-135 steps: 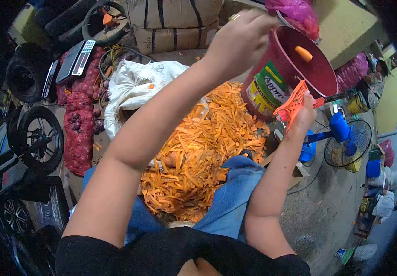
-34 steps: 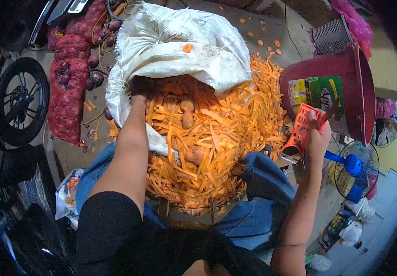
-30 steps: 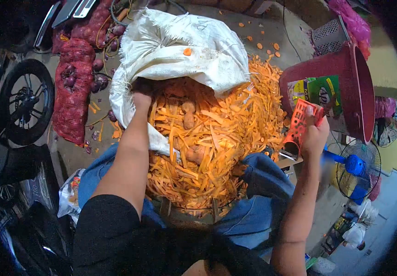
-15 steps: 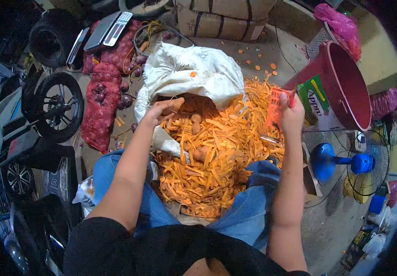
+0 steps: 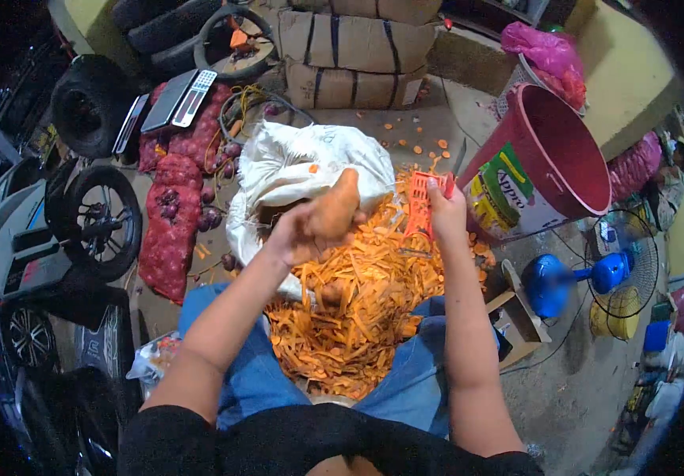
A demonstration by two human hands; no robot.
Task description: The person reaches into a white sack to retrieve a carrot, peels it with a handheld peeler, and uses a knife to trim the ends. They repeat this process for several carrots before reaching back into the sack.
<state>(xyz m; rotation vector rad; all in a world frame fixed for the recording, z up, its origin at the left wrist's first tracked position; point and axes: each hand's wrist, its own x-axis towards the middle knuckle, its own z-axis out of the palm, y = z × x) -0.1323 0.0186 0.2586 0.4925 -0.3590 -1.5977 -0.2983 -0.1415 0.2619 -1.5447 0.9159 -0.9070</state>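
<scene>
In my left hand (image 5: 300,232) is a thick orange-brown carrot (image 5: 337,208), its tip pointing up and away. My right hand (image 5: 446,208) grips a flat orange slotted peeler (image 5: 421,203) by its red edge. A large heap of orange peelings (image 5: 350,317) lies between my knees, below both hands. Behind the heap, a white woven sack (image 5: 318,151) lies with its mouth toward me; the carrot overlaps its front edge.
A tall dark red bucket (image 5: 540,159) stands at the right, beyond a blue fan (image 5: 548,284). Red net bags of onions (image 5: 171,238) and a scale (image 5: 171,99) are on the left. Strapped cardboard bundles (image 5: 354,59) are at the back, near tyres (image 5: 88,103).
My left hand has come out from the sack's mouth with the carrot, now fully visible. The camera view has shifted, and my right hand still holds the peeler.
</scene>
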